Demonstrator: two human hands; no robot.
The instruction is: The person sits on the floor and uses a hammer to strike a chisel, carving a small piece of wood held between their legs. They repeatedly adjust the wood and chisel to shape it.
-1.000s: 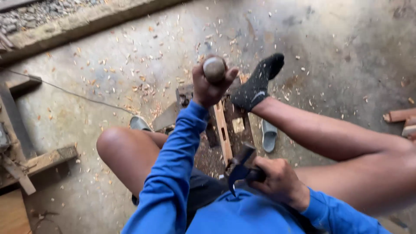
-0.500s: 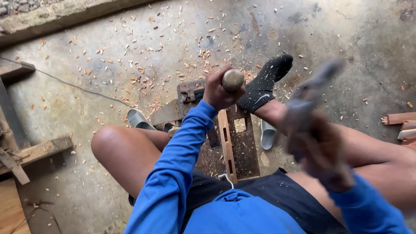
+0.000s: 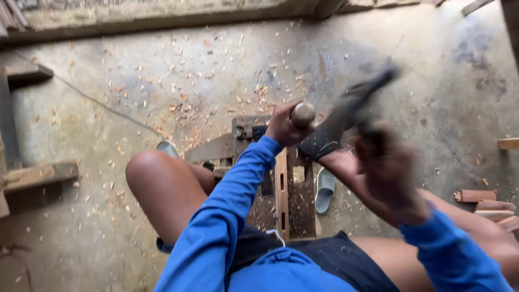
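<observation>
Over slotted timber [image 3: 281, 189], perhaps blurred hammer [image 3: 359, 100]

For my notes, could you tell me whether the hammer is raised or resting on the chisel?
Raised. The right hand holds the blurred hammer above and apart from the chisel's round handle, which the left hand grips.

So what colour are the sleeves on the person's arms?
Bright blue sleeves, plain with no pattern, seen clearly in the head view; they run down to both wrists.

smooth wooden handle [image 3: 303, 114], rough concrete floor [image 3: 162, 81]
</observation>
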